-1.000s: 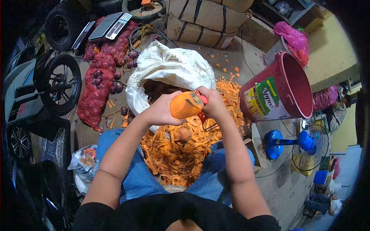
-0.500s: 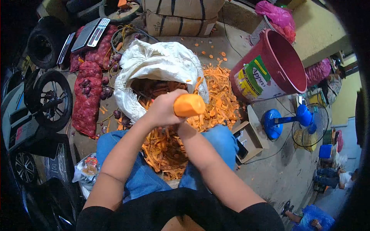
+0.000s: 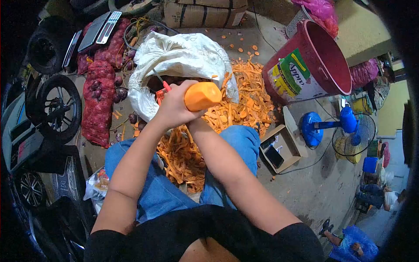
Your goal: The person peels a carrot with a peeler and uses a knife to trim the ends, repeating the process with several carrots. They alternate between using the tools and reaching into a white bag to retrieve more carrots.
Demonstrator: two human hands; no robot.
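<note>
A thick, peeled orange carrot [image 3: 203, 96] points up toward me, its blunt end facing the camera. My left hand [image 3: 174, 107] is wrapped around it. Crossing beneath, my right hand [image 3: 195, 117] is mostly hidden behind the left one. Beyond the knuckles sticks out a red-handled peeler [image 3: 166, 86] with a thin metal part, apparently in the right hand; its grip is covered. Both hands are over the near rim of an open white woven sack [image 3: 183, 54]. Orange carrot peelings [image 3: 244, 94] heap beside the sack, and more peelings [image 3: 181, 159] lie between my knees.
A large maroon bucket [image 3: 305, 65] stands to the right, near a blue fan [image 3: 345, 122] and a cardboard box [image 3: 286, 150] holding a phone. Red net bags of onions [image 3: 98, 105] and a motorbike wheel [image 3: 59, 109] are at left. Another person [image 3: 355, 244] is at lower right.
Both hands have shifted slightly left with the carrot, which is tilted a little differently. The red-handled peeler has come into sight beyond the left hand. The camera view has moved slightly.
</note>
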